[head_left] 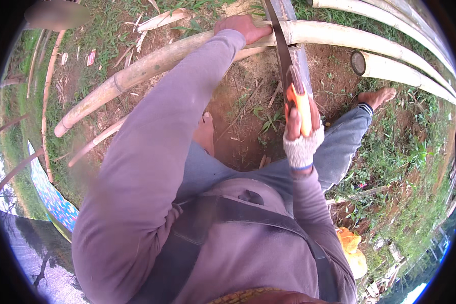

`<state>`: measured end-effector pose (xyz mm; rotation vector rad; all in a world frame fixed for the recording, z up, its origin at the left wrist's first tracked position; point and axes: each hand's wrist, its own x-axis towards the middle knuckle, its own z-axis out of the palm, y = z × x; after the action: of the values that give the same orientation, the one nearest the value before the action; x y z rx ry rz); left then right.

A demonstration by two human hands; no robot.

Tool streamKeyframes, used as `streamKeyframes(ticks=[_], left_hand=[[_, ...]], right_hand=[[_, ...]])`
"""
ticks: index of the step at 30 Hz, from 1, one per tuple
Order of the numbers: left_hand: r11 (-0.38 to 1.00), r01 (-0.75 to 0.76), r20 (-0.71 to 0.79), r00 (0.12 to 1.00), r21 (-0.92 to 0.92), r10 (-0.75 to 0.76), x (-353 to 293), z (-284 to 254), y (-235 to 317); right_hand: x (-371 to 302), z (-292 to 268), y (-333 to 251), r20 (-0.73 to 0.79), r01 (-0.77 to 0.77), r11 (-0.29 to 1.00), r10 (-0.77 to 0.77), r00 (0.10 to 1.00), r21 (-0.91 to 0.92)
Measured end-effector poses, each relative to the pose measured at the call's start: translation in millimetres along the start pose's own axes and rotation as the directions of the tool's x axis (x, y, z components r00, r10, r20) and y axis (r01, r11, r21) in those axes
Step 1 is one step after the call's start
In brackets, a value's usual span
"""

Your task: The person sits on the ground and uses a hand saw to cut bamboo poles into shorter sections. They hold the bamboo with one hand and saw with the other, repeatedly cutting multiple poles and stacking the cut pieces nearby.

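My right hand [304, 137], in a white glove with bare fingers, is closed round the orange handle of a hand saw [282, 46]. Its long dark blade points away from me and lies across a thick, pale bamboo pole [334, 33]. Just left of the blade, my bare left hand [241, 27] grips the same pole from above. Under the pole, at the blade, runs a narrow grey beam [301, 68]. How deep the blade sits in the bamboo I cannot tell.
More bamboo poles lie at the upper right, one showing its cut end [358, 63]. A thinner bamboo piece [97, 142] lies by my left arm. My bare feet stand either side of the beam. A yellow-orange cloth or bag [351, 248] and a blue patterned sheet [48, 190] lie farther off.
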<state>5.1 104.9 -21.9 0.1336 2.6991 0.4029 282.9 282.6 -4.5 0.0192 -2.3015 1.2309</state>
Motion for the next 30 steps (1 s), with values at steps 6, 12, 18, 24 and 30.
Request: streamKeyframes(ticks=[6,12,18,24,30], left_hand=[[1.000,0.017,0.025,1.000,-0.001,-0.017,-5,-6,3],[0.997,-0.063,0.133,0.989,-0.052,0.070,8,-6,-11],[0.912,-0.241,0.320,0.938,0.332,0.132,-44,-68,-96],[0.979,-0.039,0.001,0.999,0.199,0.040,-86,-28,-196],[0.980,-0.042,0.000,0.999,0.192,0.042,-89,-30,-196]], right_hand=[[-22,-7,0,0.089,-0.376,0.837,0.373,0.924,0.397],[79,50,-5,0.021,-0.161,0.973,0.160,0.987,0.163],[85,44,-8,0.053,-0.296,0.925,0.292,0.955,0.239],[89,44,-9,0.036,-0.214,0.960,0.211,0.977,0.180],[-21,-32,-31,0.031,-0.168,0.986,0.167,0.985,0.014]])
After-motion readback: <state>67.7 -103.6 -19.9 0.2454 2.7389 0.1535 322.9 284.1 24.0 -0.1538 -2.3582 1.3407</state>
